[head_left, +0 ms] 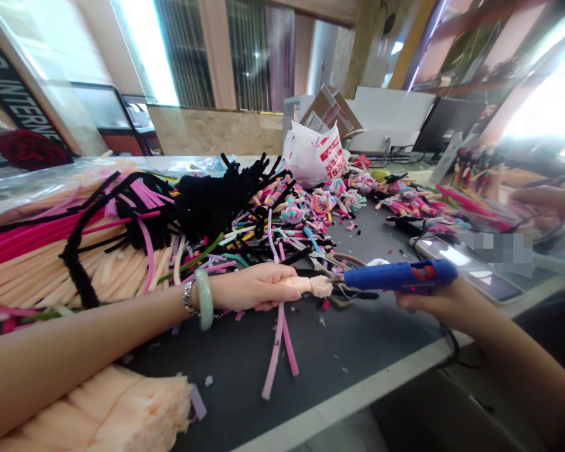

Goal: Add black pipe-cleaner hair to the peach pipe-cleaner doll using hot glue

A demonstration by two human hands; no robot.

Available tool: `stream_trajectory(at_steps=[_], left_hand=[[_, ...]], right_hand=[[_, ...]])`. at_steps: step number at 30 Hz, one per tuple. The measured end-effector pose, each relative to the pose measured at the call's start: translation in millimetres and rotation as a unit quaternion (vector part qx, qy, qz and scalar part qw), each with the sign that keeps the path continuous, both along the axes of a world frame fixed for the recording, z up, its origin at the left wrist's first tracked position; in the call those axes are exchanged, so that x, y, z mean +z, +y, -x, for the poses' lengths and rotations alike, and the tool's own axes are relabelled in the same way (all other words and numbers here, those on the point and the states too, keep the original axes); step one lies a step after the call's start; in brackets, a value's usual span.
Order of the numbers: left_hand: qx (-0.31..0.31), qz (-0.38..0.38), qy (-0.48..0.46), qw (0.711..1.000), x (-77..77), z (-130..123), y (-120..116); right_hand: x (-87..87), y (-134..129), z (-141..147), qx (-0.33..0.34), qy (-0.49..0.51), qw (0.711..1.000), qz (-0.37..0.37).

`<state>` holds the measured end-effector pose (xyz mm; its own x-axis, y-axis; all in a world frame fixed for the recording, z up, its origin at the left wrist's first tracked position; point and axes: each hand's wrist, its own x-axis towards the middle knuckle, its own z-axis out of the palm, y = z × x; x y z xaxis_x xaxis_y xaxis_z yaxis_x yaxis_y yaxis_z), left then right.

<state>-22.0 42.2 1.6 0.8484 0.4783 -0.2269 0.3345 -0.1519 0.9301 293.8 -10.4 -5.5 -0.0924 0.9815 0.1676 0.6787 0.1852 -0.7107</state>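
Observation:
In the middle of the head view, my left hand (258, 285) is closed on a small peach-coloured fuzzy piece (317, 285), which looks like chenille stem. Its free end points right. My right hand (424, 301) grips a blue hot glue gun (386, 276), held level with its metal nozzle at the end of the peach piece. Whether the nozzle touches it, I cannot tell. Pink chenille strips (277, 355) lie on the dark table below my left hand. Behind the nozzle rest scissors (346, 260), partly hidden by the glue gun.
Bundles of peach stems (117, 273) and black stems (211, 194) cover the left side. Small colourful figures (324, 201) pile up before a white plastic bag (311, 154). A phone (461, 267) lies right, near a cable. At far right is another person's blurred hand (550, 201).

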Motion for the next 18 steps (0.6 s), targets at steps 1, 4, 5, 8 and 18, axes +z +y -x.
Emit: stream_trajectory(at_steps=[1,4,5,8,18], left_hand=[[0.000,-0.002,0.000,1.000,0.1,-0.1,0.1],[0.001,-0.003,0.002,1.000,0.2,-0.8,-0.2],[0.003,-0.002,0.003,1.000,0.4,-1.1,-0.5],[0.007,0.001,0.006,1.000,1.6,-2.0,-1.8],[0.012,0.004,0.002,1.000,2.7,-1.8,-2.8]], right_hand=[[0.3,0.0,0.2,0.006,0.015,1.000,0.014],[1.9,-0.4,1.3,0.007,0.045,0.998,0.035],[2.5,-0.7,1.6,0.005,0.049,0.998,0.036],[3.9,-1.7,1.7,-0.001,0.049,0.998,0.037],[6.8,-2.3,0.6,0.010,0.029,0.999,0.023]])
